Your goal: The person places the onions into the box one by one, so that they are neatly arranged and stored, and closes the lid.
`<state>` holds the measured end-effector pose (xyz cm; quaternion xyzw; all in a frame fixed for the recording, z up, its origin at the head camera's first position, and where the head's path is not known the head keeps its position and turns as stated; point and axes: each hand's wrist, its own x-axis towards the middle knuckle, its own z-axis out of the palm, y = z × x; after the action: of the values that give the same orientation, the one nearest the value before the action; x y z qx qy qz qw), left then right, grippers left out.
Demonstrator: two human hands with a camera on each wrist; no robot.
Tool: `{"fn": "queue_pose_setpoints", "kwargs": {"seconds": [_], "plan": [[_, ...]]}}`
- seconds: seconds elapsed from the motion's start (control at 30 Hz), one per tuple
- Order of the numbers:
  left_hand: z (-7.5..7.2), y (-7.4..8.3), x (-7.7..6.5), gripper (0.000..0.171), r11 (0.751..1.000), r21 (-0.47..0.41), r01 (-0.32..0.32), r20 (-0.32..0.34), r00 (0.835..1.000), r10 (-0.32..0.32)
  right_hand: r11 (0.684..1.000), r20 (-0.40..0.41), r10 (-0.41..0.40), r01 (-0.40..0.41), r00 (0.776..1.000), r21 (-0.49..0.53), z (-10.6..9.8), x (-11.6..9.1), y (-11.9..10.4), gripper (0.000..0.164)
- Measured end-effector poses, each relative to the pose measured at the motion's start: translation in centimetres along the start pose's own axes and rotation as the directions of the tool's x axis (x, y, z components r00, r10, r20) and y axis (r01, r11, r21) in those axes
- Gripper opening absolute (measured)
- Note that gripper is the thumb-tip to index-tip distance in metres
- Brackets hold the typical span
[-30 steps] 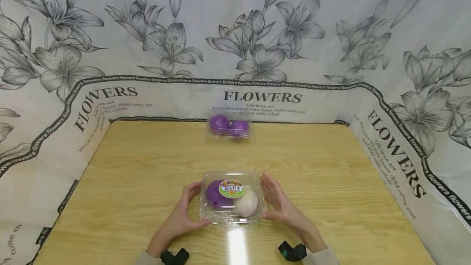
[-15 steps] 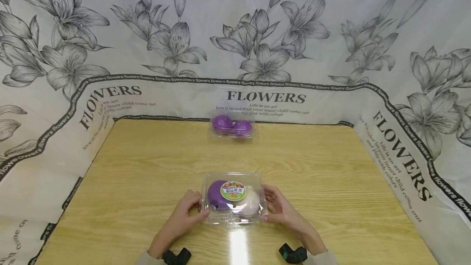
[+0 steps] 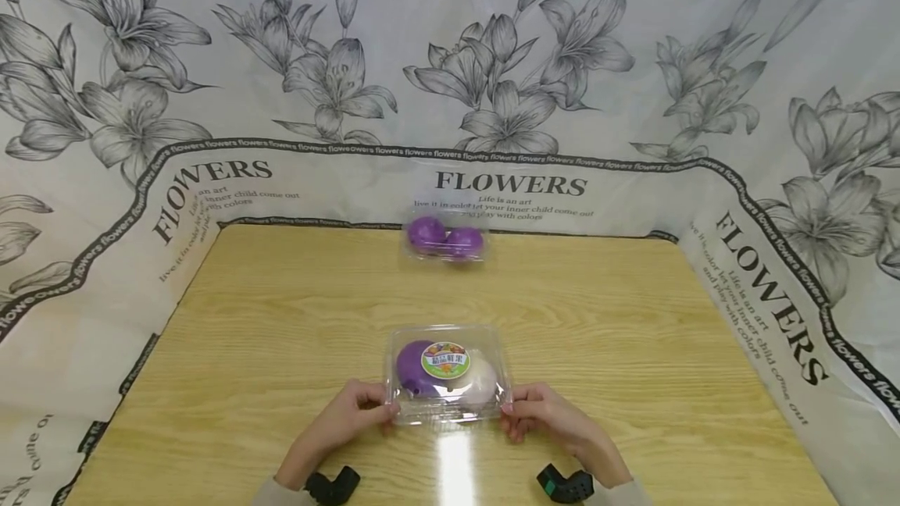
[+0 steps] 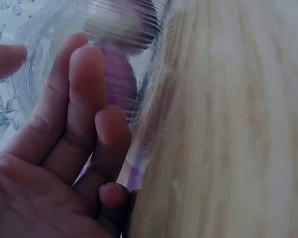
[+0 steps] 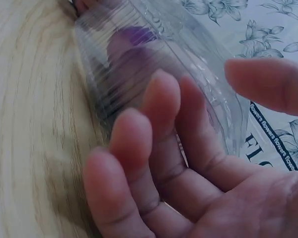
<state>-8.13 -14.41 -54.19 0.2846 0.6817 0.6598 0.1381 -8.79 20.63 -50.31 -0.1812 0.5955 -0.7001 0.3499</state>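
Note:
A clear plastic clamshell box point(image 3: 450, 415) with a round fruit label point(image 3: 446, 360) on its lid is at the near middle of the table. Through the lid show a purple ball point(image 3: 413, 372) and a whitish ball point(image 3: 481, 383). My left hand point(image 3: 346, 417) pinches the rim at the near left corner, thumb above. At the near right corner my right hand point(image 3: 555, 417) pinches the rim likewise. In the left wrist view, the fingers point(image 4: 87, 74) lie along the ribbed side wall. The right wrist view has the fingers point(image 5: 131, 136) curled beside the opposite wall.
Another clear box point(image 3: 478, 258) with two purple balls point(image 3: 426, 233) sits at the table's back edge. Flower-printed cloth point(image 3: 366, 170) encloses the wooden table point(image 3: 281, 311) at the back and both sides. Wrist cameras point(image 3: 333, 485) are strapped below both hands.
Both hands have slid from the sides of the near box towards its near corners, and their fingers have closed in on the rim. The far box has stayed put.

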Motion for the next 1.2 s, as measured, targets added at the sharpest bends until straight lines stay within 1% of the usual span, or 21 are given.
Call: {"fn": "queue_pose_setpoints", "kwargs": {"seconds": [0.07, 0.13, 0.27, 0.37, 0.47, 0.7, 0.8, 0.87, 0.97, 1.07, 1.13, 1.2], "plan": [[0.0, -0.1, 0.0, 0.02, 1.0, -0.022, 0.008, 0.01, 1.0, -0.008, 0.999, 0.023, 0.007, -0.007, 1.0, 0.034, 0.1, 0.0, 0.2, 0.018], [0.1, -0.1, 0.0, 0.021, 0.999, -0.041, 0.034, 0.009, 0.999, -0.034, 0.998, 0.023, 0.014, -0.015, 1.0, 0.058, 0.2, 0.1, 0.3, 0.021], [0.2, -0.1, -0.1, 0.023, 0.994, -0.078, 0.081, -0.011, 0.997, -0.082, 0.996, -0.006, 0.025, -0.025, 1.0, 0.088, 0.5, 0.3, 0.6, 0.028], [0.3, -0.1, -0.3, 0.024, 0.992, -0.089, 0.09, -0.026, 0.995, -0.093, 0.996, -0.026, 0.024, -0.021, 0.999, 0.09, 0.7, 0.5, 0.9, 0.028], [0.3, -0.1, -0.4, 0.024, 0.993, -0.081, 0.084, -0.044, 0.995, -0.087, 0.997, -0.028, 0.019, -0.017, 0.999, 0.074, 0.8, 0.5, 1.1, 0.028], [0.2, -0.2, -0.5, 0.023, 0.997, -0.064, 0.042, -0.064, 0.997, -0.046, 0.998, -0.006, 0.02, -0.02, 1.0, 0.067, 0.7, 0.5, 1.0, 0.028], [0.2, -0.1, -0.4, 0.023, 0.997, -0.06, 0.051, -0.064, 0.996, -0.055, 0.997, -0.008, 0.028, -0.027, 1.0, 0.068, 0.7, 0.6, 0.9, 0.027], [0.2, 0.0, -0.3, 0.024, 0.996, -0.054, 0.071, -0.063, 0.995, -0.075, 0.997, -0.014, 0.037, -0.036, 0.999, 0.066, 0.7, 0.6, 0.7, 0.026], [0.1, 0.1, -0.1, 0.025, 0.992, -0.034, 0.123, -0.074, 0.989, -0.126, 0.997, -0.024, 0.05, -0.049, 0.998, 0.063, 0.4, 0.7, 0.7, 0.025], [0.0, 0.2, 0.3, 0.026, 0.981, -0.029, 0.189, -0.096, 0.977, -0.191, 0.996, -0.026, 0.06, -0.058, 0.998, 0.065, -0.1, 0.8, 0.8, 0.025], [-0.1, 0.3, 0.6, 0.028, 0.973, -0.043, 0.229, -0.111, 0.966, -0.232, 0.995, -0.018, 0.059, -0.057, 0.998, 0.078, -0.4, 1.0, 0.8, 0.026], [-0.1, 0.3, 1.0, 0.03, 0.966, -0.064, 0.252, -0.118, 0.959, -0.258, 0.994, -0.002, 0.049, -0.048, 0.999, 0.094, -0.9, 1.3, 0.9, 0.027]]}}
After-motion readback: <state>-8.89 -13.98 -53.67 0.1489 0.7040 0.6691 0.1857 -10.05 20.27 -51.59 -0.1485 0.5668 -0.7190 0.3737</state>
